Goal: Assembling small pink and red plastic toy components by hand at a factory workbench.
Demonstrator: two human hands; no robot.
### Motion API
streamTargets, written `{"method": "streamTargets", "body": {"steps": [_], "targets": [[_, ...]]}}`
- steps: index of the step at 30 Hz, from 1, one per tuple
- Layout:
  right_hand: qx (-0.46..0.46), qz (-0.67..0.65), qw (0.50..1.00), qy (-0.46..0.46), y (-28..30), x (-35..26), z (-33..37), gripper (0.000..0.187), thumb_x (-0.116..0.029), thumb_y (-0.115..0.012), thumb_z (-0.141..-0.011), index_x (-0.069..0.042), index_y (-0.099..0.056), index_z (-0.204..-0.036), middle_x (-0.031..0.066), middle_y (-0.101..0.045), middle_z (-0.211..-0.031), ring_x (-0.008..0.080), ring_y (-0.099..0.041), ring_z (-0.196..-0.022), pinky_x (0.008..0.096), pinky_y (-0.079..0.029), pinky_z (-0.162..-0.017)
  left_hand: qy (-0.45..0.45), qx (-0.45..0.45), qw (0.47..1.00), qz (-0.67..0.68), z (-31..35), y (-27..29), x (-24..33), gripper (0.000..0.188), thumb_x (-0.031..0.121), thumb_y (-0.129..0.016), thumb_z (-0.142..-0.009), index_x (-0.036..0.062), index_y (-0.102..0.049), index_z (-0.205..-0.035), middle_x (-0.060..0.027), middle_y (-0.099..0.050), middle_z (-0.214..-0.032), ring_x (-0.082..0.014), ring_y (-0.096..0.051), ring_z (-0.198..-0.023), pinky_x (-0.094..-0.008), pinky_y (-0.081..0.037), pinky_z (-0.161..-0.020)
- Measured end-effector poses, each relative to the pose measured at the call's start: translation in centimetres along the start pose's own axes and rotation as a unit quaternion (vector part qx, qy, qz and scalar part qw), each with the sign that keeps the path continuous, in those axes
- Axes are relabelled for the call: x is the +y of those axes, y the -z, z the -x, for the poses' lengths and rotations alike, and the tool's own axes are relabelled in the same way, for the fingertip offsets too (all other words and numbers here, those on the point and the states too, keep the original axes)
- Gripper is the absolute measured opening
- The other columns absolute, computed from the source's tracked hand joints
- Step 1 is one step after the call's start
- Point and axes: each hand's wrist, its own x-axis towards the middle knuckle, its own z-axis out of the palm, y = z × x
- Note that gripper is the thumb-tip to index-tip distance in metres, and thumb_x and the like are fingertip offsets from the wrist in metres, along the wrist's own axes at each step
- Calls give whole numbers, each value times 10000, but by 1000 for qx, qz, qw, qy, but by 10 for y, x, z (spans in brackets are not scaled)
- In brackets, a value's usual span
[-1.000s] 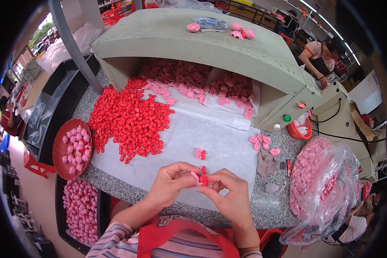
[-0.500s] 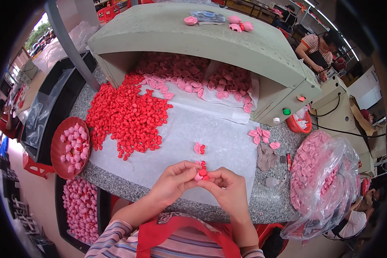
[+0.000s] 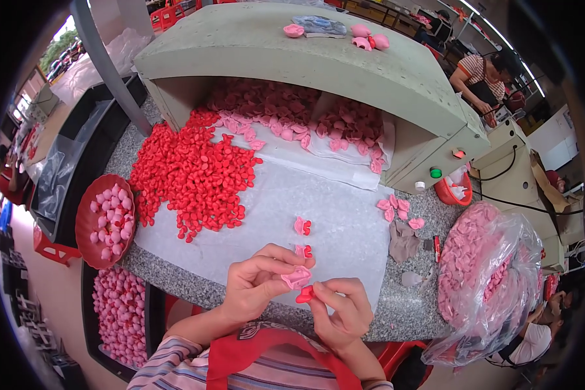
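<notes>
My left hand (image 3: 259, 279) pinches a soft pink shell-like piece (image 3: 297, 278) by its edge, over the front of the white sheet (image 3: 344, 214). Just to its lower right, my right hand (image 3: 341, 309) grips a small glossy red piece (image 3: 305, 295) between thumb and fingers. The red piece is close to the pink one; whether they touch, I cannot tell. Beyond my fingers, two pink pieces, each with a red piece beside it, lie in a column: a far pair (image 3: 302, 225) and a near pair (image 3: 304, 251).
A big heap of red pieces (image 3: 195, 175) covers the sheet's left. Behind stands a grey-green metal housing (image 3: 292, 52) with pink pieces inside. A red bowl (image 3: 84, 240) holds pink balls at left; a plastic bag of pink pieces (image 3: 461, 266) sits at right.
My hands were together on a pink piece and a red piece; now they have drawn slightly apart, the pink piece in the left and the red in the right.
</notes>
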Motion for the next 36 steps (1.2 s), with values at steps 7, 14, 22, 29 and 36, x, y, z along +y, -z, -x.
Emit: {"method": "streamTargets", "body": {"steps": [7,14,22,29,36], "targets": [[-81,-30,992,-95,3,-2,-6,283,39,-723,-603,-17,-621,-862,87,-567,-749,128,-548,-586,225,-439,-512,49,-5,998,-46,-2,6,0,177,-67,-585,-749,-18,-574,-919,-149,-535,-971,-237,-576,-894,-378,-462,-841],[-129,-110,952,-253,4,-1,-11,203,20,-727,-633,4,-571,-763,60,-561,-727,67,-530,-573,196,-424,-504,216,37,975,23,-4,10,-6,167,-64,-594,-758,-13,-551,-910,-82,-537,-887,-141,-555,-859,-281,-468,-745],[-171,-135,921,-323,3,13,1,228,7,-738,-629,-11,-520,-693,27,-529,-678,45,-459,-524,194,-403,-485,218,5,975,-33,-2,10,-5,107,-24,-593,-774,9,-551,-866,-75,-539,-866,-138,-545,-805,-259,-449,-713],[-66,-32,985,-155,-12,20,15,259,-28,-751,-600,-19,-530,-734,60,-530,-671,95,-480,-496,208,-394,-467,340,107,918,174,3,10,-14,94,-7,-581,-788,14,-557,-876,-94,-541,-899,-173,-562,-852,-296,-466,-766],[2,18,1000,23,-22,26,17,302,-4,-731,-561,-64,-586,-818,62,-536,-742,195,-540,-598,258,-433,-475,44,6,999,-16,12,11,-21,167,-103,-531,-772,-19,-561,-913,-151,-532,-981,-264,-556,-973,-372,-472,-844]]}}
